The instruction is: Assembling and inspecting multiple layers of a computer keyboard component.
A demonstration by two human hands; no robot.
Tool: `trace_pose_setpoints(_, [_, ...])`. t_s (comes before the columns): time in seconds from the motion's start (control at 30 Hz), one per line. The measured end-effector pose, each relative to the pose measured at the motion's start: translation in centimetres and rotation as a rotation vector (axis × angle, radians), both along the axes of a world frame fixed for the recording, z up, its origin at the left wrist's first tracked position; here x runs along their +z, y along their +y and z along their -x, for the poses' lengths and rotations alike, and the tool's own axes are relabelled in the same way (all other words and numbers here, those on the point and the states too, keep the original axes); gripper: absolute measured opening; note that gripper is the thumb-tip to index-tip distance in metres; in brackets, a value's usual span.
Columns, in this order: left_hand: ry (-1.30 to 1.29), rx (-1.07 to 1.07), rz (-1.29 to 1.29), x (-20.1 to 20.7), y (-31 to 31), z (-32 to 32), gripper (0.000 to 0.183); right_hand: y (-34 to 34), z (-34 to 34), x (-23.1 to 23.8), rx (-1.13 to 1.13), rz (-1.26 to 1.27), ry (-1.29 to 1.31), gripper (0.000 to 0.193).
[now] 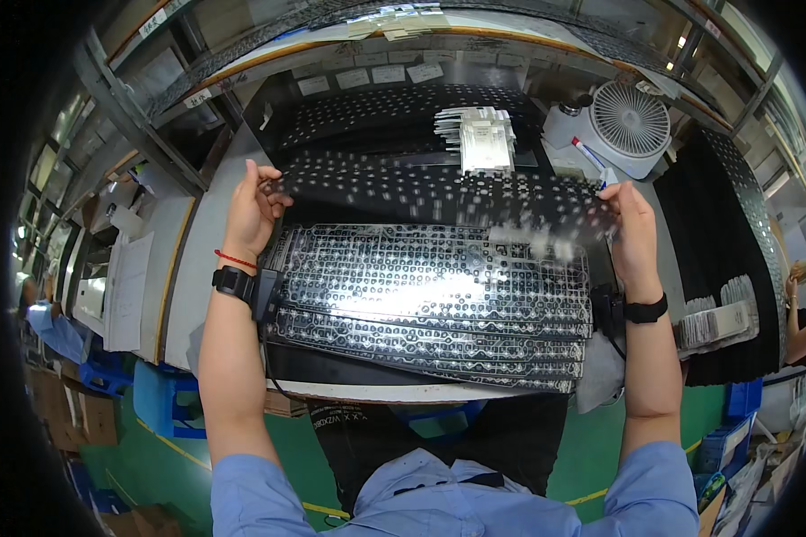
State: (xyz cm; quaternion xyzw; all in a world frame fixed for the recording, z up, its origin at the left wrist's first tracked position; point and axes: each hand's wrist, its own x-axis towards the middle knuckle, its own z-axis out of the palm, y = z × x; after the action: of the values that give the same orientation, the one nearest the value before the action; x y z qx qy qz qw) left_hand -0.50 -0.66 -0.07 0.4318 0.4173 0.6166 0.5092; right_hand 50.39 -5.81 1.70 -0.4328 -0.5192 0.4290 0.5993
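A long, thin black sheet dotted with pale marks (pixel 394 186) stretches between my two hands, raised above the bench and smeared by motion. My left hand (pixel 252 210) pinches its left end, with the lower fingers curled. At the right end, my right hand (pixel 633 228) grips the sheet between thumb and fingers. Below and nearer to me lies a fanned stack of shiny dark sheets (pixel 367 277) printed with rows of small key-like outlines, one bright with glare. Dark straps with small boxes sit on both wrists.
Behind the held sheet, a pile of white slips (pixel 486 148) rests on more black dotted sheets (pixel 358 112). A white fan (pixel 630 121) and a marker (pixel 589 152) stand at back right. Farther right are black sheets with a slip bundle (pixel 721 318) and another person's arm (pixel 804 313). A shelf (pixel 295 54) spans above.
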Motion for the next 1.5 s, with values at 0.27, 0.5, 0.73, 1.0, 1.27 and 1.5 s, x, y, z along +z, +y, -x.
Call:
trace_pose_setpoints(0.27, [0.272, -0.073, 0.069, -0.2, 0.1, 0.2, 0.025, 0.0, 0.5, -0.3, -0.01, -0.081, -0.101, 0.033])
trace_pose_setpoints(0.5, [0.122, -0.076, 0.069, -0.9, 0.8, 0.8, 0.022, -0.3, 0.6, 0.4, -0.013, -0.045, -0.106, 0.036])
trace_pose_setpoints(0.73, [-0.156, 0.096, -0.021, -0.8, 1.1, 0.4, 0.039, 0.4, -0.3, -0.7, 0.09, 0.236, -0.354, 0.044])
trace_pose_setpoints(1.0, [0.0, -0.046, 0.025, -0.9, 0.7, 1.6, 0.042, 0.1, -0.3, -0.8, 0.338, 0.3, -0.617, 0.024])
trace_pose_setpoints(1.27, [0.111, -0.138, 0.124, -0.4, 0.2, 0.2, 0.039, 0.3, -0.1, -0.9, 0.175, 0.144, -0.464, 0.009])
trace_pose_setpoints(1.5, [0.251, -0.245, 0.159, -1.1, 0.6, 1.0, 0.027, 0.3, -0.1, -0.9, 0.115, 0.159, -0.428, 0.011])
